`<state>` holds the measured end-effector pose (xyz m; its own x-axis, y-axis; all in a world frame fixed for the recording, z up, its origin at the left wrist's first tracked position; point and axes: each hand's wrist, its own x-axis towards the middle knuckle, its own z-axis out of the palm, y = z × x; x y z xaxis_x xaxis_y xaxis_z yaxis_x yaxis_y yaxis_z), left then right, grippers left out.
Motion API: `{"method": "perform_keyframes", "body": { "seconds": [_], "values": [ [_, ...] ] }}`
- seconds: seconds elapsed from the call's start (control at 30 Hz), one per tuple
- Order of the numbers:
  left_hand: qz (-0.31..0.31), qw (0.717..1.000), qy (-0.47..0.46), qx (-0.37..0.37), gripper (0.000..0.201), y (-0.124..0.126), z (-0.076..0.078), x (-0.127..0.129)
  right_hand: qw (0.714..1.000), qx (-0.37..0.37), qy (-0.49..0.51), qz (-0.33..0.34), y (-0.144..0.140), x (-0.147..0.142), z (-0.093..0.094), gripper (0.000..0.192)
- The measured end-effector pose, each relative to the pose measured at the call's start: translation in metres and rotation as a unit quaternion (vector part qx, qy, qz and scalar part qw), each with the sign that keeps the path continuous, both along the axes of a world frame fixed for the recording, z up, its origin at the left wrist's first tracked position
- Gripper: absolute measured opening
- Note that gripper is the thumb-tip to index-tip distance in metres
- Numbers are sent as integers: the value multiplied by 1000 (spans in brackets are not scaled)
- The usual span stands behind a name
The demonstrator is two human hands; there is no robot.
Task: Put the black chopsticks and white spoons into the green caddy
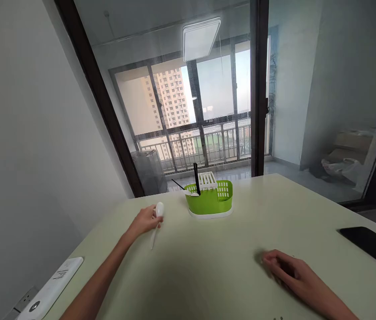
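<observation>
My left hand (146, 220) grips a white plastic spoon (157, 220) near its bowl, the handle pointing down toward the table. It is left of a green cutlery holder (210, 201) with a white base and a white slotted insert. Black utensils (196, 178) and a white spoon stick out of the holder's left side. My right hand (286, 266) rests palm down on the pale table (208, 266) at the near right, fingers loosely curled, holding nothing.
A white remote control (51, 288) lies at the table's near left edge. A black phone (373, 246) lies at the right edge. Behind the table stand a dark-framed glass door and a balcony with a railing.
</observation>
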<state>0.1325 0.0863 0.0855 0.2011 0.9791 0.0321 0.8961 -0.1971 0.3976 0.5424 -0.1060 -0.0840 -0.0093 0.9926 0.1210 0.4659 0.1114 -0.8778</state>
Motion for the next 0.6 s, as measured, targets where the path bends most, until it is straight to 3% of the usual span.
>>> {"method": "perform_keyframes", "body": {
  "seconds": [0.13, 0.27, 0.4, 0.6],
  "values": [
    [-27, 978, -202, -38, 51, 16, 36, 10, 1000, -3, -6, 1, -1, -1, 1, 50],
    [-10, 938, -345, -16, 48, 30, 56, 31, 1000, -5, 7, 8, 0, -1, -1, 49],
    [31, 928, -370, -20, 37, 54, 60, 51, 1000, -3, 15, 15, 2, 0, -4, 46],
    [56, 924, -376, -50, 32, 100, 54, 77, 999, 3, 22, 31, 4, 1, -8, 43]
  ]
}}
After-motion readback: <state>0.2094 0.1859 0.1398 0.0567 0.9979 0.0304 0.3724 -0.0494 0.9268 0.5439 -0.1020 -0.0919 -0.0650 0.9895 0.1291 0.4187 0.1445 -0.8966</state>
